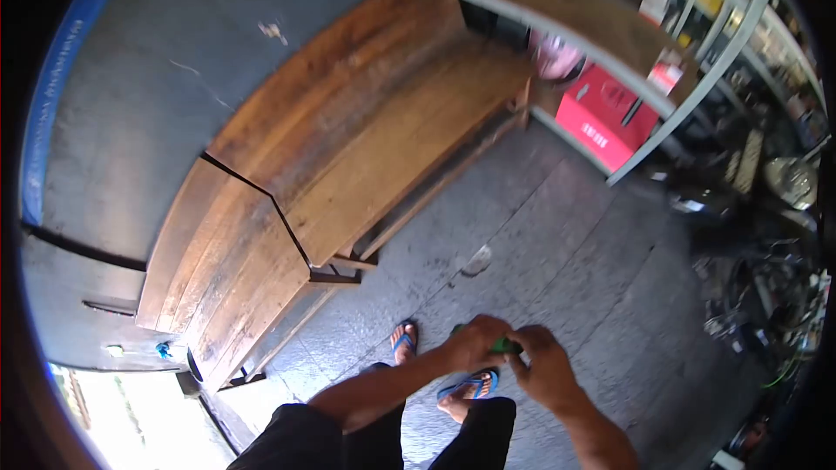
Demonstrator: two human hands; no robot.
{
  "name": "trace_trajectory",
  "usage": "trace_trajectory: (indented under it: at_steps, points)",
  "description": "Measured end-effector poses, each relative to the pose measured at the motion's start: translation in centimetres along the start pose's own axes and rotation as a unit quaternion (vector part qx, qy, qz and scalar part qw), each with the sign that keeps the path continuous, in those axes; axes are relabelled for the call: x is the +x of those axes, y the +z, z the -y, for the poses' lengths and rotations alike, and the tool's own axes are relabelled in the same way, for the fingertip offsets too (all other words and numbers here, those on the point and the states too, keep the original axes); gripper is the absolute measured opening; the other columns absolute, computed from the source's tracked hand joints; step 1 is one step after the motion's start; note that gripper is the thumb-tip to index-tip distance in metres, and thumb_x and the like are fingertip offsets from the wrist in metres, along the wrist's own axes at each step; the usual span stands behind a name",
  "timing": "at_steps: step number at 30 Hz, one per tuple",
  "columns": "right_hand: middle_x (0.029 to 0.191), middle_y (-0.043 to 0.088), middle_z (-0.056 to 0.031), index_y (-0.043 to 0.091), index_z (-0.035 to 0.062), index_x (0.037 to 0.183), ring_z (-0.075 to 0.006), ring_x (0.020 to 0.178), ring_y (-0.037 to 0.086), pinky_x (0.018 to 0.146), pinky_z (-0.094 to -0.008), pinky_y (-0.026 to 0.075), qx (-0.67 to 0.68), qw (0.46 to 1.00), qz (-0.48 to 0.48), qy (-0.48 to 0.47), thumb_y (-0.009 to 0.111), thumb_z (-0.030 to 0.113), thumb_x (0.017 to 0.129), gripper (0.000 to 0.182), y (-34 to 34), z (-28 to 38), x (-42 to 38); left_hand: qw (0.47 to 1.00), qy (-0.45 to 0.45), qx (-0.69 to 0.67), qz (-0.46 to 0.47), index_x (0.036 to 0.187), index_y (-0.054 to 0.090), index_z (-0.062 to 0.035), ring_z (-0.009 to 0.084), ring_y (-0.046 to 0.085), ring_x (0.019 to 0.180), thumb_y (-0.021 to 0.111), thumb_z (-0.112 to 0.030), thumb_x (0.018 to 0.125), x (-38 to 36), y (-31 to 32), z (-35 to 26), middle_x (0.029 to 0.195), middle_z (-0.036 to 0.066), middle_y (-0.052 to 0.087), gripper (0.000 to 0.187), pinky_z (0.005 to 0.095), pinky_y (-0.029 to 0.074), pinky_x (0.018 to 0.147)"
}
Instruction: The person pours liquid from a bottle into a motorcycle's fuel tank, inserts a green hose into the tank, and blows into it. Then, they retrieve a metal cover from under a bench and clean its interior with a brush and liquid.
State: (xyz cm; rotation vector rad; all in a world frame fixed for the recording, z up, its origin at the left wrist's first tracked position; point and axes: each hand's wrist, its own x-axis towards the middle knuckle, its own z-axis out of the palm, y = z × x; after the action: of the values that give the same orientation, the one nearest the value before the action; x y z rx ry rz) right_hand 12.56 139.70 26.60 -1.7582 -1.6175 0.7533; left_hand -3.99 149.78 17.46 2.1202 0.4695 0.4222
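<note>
My left hand (479, 341) is closed around a small green object (505, 345), most of which its fingers hide. From the other side my right hand (542, 367) meets it, thumb and fingers pinched at the green object's end. Too little of the object shows to tell its kind. Both hands are close together in front of my body, above the floor and near my feet in blue flip-flops (482, 383).
Two wooden benches (409, 139) (235, 278) line the wall on the left. A metal shelf (575, 22) with a red box (607, 113) stands at the upper right. Dark machine parts (758, 287) crowd the right side. Dark tiled floor (557, 235) lies between.
</note>
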Motion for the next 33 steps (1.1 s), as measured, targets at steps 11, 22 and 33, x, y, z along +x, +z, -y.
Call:
trace_trajectory:
  at_steps: [11,22,33]
  points:
    - [0.088,0.062,-0.0137,0.059,0.0029,0.099,-0.0255,0.072,0.065,0.054,-0.038,0.054,-0.147,0.987,0.034,-0.054,0.07,0.025,0.084,0.03,27.4,-20.1,3.9,0.982,0.111,-0.065,0.138,0.105,0.059,-0.0043,0.0385,0.059,0.089,0.081,-0.024,0.072,-5.6,8.5,32.7,0.092,0.016,0.06,0.044,0.045,0.047,0.079]
    - [0.073,0.065,-0.0138,0.067,0.0024,0.095,-0.0294,0.073,0.066,0.071,-0.0429,0.051,-0.273,0.957,0.078,0.061,0.066,0.05,0.085,0.049,27.5,-19.6,1.7,0.98,0.121,-0.016,0.156,0.109,0.058,-0.0083,0.032,0.06,0.092,0.085,-0.02,0.064,-5.9,10.2,35.3,0.095,0.01,0.059,0.054,0.0425,0.047,0.083]
    - [0.081,0.066,-0.0104,0.057,0.0053,0.106,-0.0241,0.069,0.067,0.058,-0.0364,0.055,-0.19,0.981,-0.004,0.032,0.071,0.024,0.081,0.035,31.6,-23.8,0.5,0.97,0.114,0.048,0.209,0.105,0.057,-0.0047,0.0351,0.058,0.09,0.083,-0.019,0.066,-6.0,11.2,35.6,0.093,0.013,0.058,0.05,0.0433,0.047,0.082]
